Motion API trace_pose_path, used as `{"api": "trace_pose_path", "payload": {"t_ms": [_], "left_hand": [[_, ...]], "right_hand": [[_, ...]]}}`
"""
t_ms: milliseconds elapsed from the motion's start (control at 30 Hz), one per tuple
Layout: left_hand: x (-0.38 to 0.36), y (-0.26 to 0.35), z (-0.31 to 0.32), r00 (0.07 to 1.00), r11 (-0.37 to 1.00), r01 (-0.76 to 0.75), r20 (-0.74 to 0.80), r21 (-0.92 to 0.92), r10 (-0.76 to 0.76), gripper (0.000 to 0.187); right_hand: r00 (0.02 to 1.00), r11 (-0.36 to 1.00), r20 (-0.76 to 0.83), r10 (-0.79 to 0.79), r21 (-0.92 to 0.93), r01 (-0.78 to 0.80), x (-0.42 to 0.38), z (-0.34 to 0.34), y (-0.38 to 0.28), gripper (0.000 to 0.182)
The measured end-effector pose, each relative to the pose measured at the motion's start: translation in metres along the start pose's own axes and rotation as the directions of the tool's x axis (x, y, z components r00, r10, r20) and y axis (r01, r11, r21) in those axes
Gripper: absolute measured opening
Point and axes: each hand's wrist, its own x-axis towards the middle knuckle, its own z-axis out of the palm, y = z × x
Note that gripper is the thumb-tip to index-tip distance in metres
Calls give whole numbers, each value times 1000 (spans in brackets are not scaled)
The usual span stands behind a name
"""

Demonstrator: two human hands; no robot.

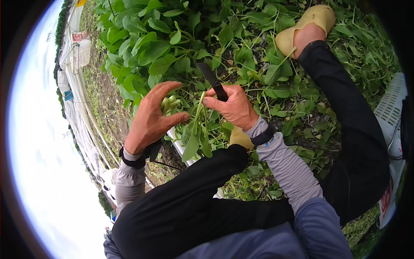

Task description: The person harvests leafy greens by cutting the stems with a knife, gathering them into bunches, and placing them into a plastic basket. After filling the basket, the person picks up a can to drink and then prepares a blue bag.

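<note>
Head view: nearest, the dark-trousered left leg (185,185) slants beneath the hands and bounds the room below them. Beyond it, a leafy plant (195,129) hangs between the two hands, its long axis nearly upright in view, stem end up, leaves down toward the leg. The right hand (233,105) is nearer, pinching that stem between thumb and finger, with a dark blade (210,78) also in its grasp, pointing up and leftward. Just left of the plant, the left hand (148,118) curves with thumb and forefinger parted; pale stems (171,103) show in that gap, though I cannot tell whether its hidden fingers grip them. Farther out, standing greens (146,47) crowd the space above the left hand, while low, loose leaves (276,93) leave more room rightward.
</note>
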Motion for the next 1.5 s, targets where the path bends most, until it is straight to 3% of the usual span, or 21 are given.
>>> {"api": "trace_pose_path", "payload": {"t_ms": [100,167,200,233,300,367,433,500,600,633,667,700,767,833,900,967,1067,1133,1300,1433,1500], "left_hand": [[8,7,16,997,998,-50,-63,-34,48,85],[21,-3,35,996,994,-45,72,-104,52,79],[28,-14,43,993,955,-39,98,-294,71,57],[29,-26,46,993,955,-38,96,-295,69,57],[29,-49,41,956,953,193,262,-235,-129,35],[20,-47,26,970,982,187,158,2,-185,22],[12,-54,3,977,983,169,117,71,-177,20],[4,-57,-15,976,980,197,93,-14,-195,18],[0,-48,-33,963,939,234,195,-253,-187,24],[0,-44,-38,941,888,280,289,-364,-178,29],[2,-44,-39,942,889,277,287,-364,-175,29],[3,-45,-39,942,898,260,299,-356,-155,29],[1,-47,-32,938,907,238,324,-348,-122,31],[7,-44,-16,973,940,187,185,-284,-138,26],[22,-46,0,993,981,118,-45,155,-113,21],[40,-69,25,993,981,72,-108,179,-54,16],[60,-114,59,976,907,48,-214,419,48,15],[73,-141,75,980,785,182,-170,592,-100,15],[73,-181,85,978,795,197,-176,574,-116,13],[64,-195,78,996,752,57,-91,657,4,26],[46,-152,58,960,852,-32,-222,523,173,23]], "right_hand": [[997,996,-68,33,90,-27,-5,22,5,24],[994,981,-91,65,186,-47,-7,32,-1,24],[987,973,-71,141,195,-124,-7,34,-2,24],[975,959,-54,213,204,-199,-6,34,-2,25],[976,963,-19,218,169,-212,0,25,3,25],[976,927,-212,42,-358,-117,5,17,16,29],[954,938,-292,67,-307,-160,13,17,17,35],[846,971,-515,-142,-239,18,22,30,38,39],[990,888,-126,56,-448,-107,2,50,78,44],[947,827,170,273,-544,-141,-7,48,95,46],[769,756,414,487,-641,-133,-17,47,105,47],[677,741,471,566,-650,-167,-27,49,95,49],[773,816,467,430,-568,-110,-47,50,101,46],[950,912,246,194,-402,-82,-45,47,76,43],[961,918,120,250,-345,-195,-30,52,61,40],[998,913,-59,-15,-407,-11,-1,57,65,40],[998,909,-61,-28,-416,0,43,71,77,40],[995,894,-74,-62,-447,22,68,83,90,37],[999,880,-31,-8,-476,-8,79,100,109,33],[964,888,216,153,-458,-38,12,79,118,42],[916,889,324,236,-453,-69,-32,67,127,44]]}}
